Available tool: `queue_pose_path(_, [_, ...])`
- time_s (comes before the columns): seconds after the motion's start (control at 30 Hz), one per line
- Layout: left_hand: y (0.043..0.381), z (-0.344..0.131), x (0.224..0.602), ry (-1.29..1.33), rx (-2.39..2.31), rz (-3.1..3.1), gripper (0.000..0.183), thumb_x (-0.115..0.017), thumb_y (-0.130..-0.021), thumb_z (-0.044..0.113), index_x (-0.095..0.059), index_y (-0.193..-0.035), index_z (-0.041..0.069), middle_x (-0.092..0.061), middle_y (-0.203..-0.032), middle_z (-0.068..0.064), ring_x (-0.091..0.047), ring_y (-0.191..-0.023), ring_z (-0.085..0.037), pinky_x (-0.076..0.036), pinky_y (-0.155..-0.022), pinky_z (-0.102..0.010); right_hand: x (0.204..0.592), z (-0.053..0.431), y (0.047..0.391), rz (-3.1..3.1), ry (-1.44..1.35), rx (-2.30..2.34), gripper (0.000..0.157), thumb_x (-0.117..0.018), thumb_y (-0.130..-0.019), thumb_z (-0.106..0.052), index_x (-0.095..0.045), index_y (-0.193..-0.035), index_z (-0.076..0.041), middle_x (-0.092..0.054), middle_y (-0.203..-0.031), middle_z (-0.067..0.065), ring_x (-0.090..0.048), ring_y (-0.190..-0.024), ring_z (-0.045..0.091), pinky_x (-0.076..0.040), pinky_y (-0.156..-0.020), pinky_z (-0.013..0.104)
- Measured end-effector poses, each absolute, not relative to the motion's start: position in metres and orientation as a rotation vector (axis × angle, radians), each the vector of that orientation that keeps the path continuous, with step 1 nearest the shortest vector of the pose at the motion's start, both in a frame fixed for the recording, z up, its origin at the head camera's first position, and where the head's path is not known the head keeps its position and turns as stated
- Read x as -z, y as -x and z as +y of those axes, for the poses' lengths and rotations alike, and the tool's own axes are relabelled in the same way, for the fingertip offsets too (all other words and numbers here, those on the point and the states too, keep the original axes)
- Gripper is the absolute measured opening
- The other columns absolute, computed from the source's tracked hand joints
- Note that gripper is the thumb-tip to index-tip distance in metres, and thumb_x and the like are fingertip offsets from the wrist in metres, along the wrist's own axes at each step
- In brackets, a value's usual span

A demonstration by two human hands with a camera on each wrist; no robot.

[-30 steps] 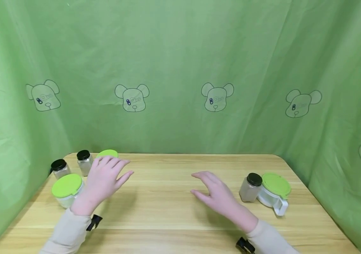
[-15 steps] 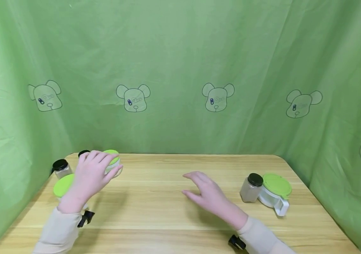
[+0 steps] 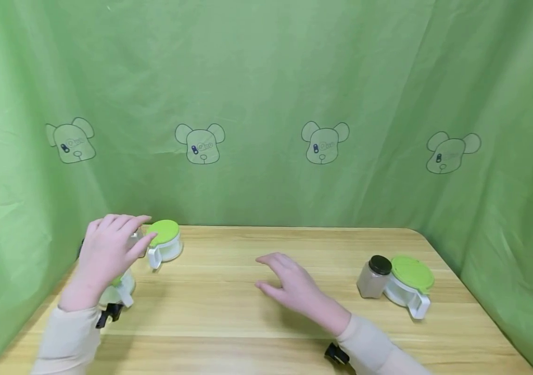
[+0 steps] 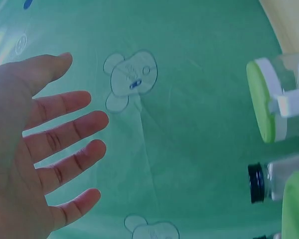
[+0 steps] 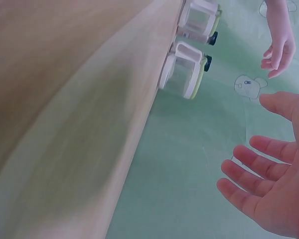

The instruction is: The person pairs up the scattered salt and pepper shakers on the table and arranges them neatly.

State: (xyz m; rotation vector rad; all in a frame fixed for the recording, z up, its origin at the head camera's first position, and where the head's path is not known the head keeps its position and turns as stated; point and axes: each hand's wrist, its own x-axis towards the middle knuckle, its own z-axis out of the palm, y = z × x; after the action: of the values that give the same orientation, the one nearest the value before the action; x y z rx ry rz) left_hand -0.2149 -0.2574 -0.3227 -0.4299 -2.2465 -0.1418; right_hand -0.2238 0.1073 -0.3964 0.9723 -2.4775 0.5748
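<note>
My left hand (image 3: 107,250) hovers over the jars at the table's left side, fingers spread and holding nothing. Just right of its thumb stands a handled jar with a green lid (image 3: 164,232). Another handled jar (image 3: 126,291) is mostly hidden behind my wrist, and the black-lidded jars there are largely covered too. In the left wrist view, the palm faces the jars' side, with a black-capped jar (image 4: 281,175) and a green-lidded jar (image 4: 263,102) away to the right. My right hand (image 3: 292,286) hangs over mid-table, relaxed, with nothing in it.
At the right of the wooden table (image 3: 229,323) a black-lidded jar (image 3: 372,281) stands beside a green-lidded jar (image 3: 411,273) with a white handle. A green curtain (image 3: 257,94) with bear drawings encloses the back and sides.
My left hand has shifted left across the jars, uncovering the far green-lidded jar and covering the black-lidded ones. My right hand has drifted left. The jars stay in place.
</note>
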Motion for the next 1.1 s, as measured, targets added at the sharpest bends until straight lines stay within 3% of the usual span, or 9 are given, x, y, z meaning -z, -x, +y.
queue_pose_path(0.77, [0.207, -0.313, 0.310, 0.240, 0.285, -2.356, 0.039, -0.064, -0.079, 0.036, -0.061, -0.109, 0.012, -0.066, -0.098, -0.011, -0.054, -0.094, -0.034, -0.037, -0.071, -0.051, 0.398, 0.061, 0.221, -2.468, -1.101, -0.550, 0.052, -0.057, -0.082, -0.046, -0.050, -0.123, -0.015, -0.057, -0.117, -0.003, -0.053, -0.108, 0.012, -0.044, -0.094, 0.030])
queue_pose_path(1.1, [0.209, -0.334, 0.318, 0.124, 0.364, -2.502, 0.046, -0.053, -0.086, 0.045, -0.056, -0.116, 0.011, -0.062, -0.106, -0.017, -0.049, -0.098, -0.038, -0.033, -0.078, -0.054, 0.400, 0.044, 0.222, -2.484, -1.146, -0.520, 0.053, -0.054, -0.083, -0.048, -0.048, -0.124, -0.015, -0.056, -0.117, -0.003, -0.053, -0.108, 0.011, -0.044, -0.093, 0.029])
